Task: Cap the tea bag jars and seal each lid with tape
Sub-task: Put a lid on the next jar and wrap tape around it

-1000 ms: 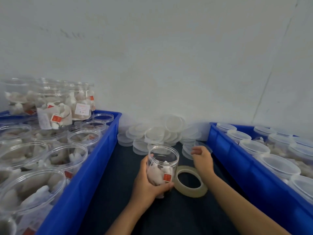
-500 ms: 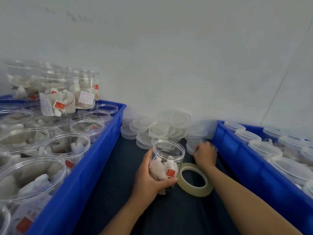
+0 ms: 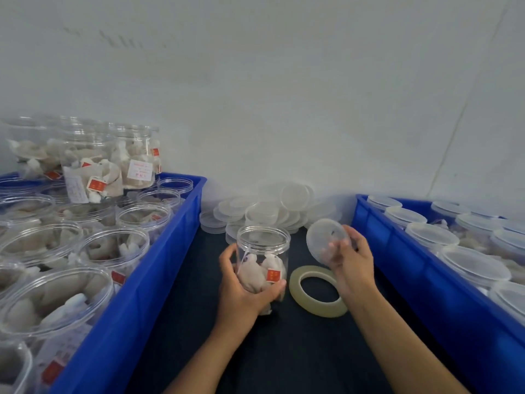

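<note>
Holding the open tea bag jar (image 3: 262,260) upright at desk centre, my left hand (image 3: 244,291) wraps its slick, light wall low down; my right hand (image 3: 350,261) pinches the thin, flexible lid (image 3: 326,237) at three o'clock, above the tape roll (image 3: 316,291).

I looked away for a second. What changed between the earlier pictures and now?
The right hand, earlier reaching empty into the lid pile, now holds one lid lifted beside the jar. The left hand still grips the uncapped jar; the tape roll lies unmoved.
</note>
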### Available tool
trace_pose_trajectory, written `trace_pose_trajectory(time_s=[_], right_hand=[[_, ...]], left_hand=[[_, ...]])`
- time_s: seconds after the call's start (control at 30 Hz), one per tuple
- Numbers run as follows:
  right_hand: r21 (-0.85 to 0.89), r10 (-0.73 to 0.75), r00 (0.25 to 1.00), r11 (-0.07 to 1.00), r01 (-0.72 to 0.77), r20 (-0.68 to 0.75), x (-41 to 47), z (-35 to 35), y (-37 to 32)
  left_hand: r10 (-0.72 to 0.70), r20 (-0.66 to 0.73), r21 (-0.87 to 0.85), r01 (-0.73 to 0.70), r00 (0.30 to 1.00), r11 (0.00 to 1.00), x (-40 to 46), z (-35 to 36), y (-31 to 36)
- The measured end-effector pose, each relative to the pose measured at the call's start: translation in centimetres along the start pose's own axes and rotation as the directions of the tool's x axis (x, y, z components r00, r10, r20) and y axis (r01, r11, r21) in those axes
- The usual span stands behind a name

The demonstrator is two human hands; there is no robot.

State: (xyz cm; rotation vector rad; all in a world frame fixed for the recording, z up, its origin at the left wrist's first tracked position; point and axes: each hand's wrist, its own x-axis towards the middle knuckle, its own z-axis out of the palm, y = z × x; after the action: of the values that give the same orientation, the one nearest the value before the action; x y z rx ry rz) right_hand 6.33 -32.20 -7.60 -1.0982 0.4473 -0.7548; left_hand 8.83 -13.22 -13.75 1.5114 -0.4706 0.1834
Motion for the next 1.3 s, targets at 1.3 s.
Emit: trace_pose_trajectory(time_s=[1.3], right_hand=[[-0.339,-0.217,0.801,0.822,0.459,0.558,-5.8,-0.4,1.8]], left_hand=[[-0.142,0.242,-0.233,0.199,0.960,0.952,-0.1,-0.8,0.9]])
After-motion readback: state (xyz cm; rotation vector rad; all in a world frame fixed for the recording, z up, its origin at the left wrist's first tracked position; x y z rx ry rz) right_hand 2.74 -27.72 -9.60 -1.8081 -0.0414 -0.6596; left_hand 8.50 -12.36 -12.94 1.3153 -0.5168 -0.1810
